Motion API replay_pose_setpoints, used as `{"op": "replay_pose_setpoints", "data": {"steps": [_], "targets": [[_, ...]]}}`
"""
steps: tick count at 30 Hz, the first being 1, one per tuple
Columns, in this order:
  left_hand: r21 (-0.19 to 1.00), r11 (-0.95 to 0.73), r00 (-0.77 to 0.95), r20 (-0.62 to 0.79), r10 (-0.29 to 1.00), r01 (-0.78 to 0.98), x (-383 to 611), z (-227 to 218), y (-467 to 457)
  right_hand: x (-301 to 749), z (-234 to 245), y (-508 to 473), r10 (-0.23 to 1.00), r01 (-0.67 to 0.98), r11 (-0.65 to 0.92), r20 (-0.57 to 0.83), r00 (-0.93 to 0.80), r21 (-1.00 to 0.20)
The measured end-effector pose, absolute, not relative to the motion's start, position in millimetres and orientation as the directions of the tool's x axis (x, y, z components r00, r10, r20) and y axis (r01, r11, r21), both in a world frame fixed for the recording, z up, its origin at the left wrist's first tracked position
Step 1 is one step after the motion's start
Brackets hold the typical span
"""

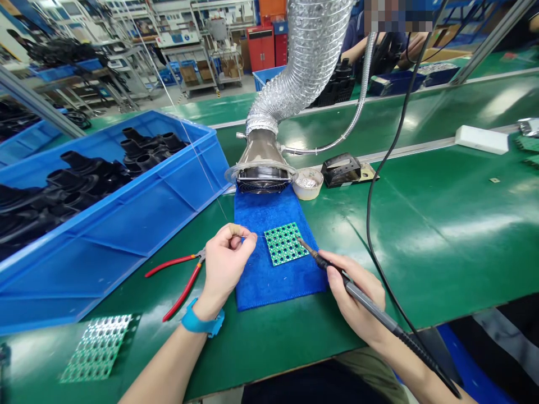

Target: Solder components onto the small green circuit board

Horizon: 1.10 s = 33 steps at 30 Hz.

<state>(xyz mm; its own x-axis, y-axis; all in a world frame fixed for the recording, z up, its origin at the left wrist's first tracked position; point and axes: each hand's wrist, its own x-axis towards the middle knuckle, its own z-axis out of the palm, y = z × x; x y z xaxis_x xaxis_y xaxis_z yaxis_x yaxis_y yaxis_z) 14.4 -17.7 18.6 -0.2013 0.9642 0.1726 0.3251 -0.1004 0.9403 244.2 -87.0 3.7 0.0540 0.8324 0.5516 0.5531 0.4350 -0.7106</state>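
A green circuit board (287, 244) with rows of dark round holes lies on a blue cloth (269, 289). My right hand (357, 289) grips a soldering iron (366, 303), its tip at the board's right upper part. Whether the tip touches the board I cannot tell. Left of the board, my left hand (229, 258) pinches a thin strand of solder wire (257, 235) that reaches toward the board's left edge. Red-handled pliers (185, 275) lie on the table beside my left hand, their jaws partly hidden behind it.
Above the cloth hangs a fume extractor hood (263, 157). Behind the cloth sit a small round tub (308, 184) and an iron stand (343, 170). A blue bin (168, 185) of black parts fills the left. Another board (99, 348) lies front left. A black cable (370, 213) hangs right.
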Motion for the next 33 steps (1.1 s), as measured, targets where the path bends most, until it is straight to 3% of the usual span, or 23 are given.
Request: {"op": "replay_pose_setpoints", "data": {"steps": [5,17,33], "targets": [[0.951,-0.092,-0.199,0.156,0.967,0.296,12,23,-16,245,11,-85,0.856,0.515,0.4,0.509,0.085,-0.758],[0.953,-0.092,-0.123,0.132,0.984,0.289,11,25,-18,240,4,-92,0.744,0.579,0.502,0.662,0.09,-0.643],[0.949,-0.111,-0.089,0.143,0.986,0.293,14,24,-19,237,8,-90,0.745,0.594,0.509,0.665,0.058,-0.622]]}}
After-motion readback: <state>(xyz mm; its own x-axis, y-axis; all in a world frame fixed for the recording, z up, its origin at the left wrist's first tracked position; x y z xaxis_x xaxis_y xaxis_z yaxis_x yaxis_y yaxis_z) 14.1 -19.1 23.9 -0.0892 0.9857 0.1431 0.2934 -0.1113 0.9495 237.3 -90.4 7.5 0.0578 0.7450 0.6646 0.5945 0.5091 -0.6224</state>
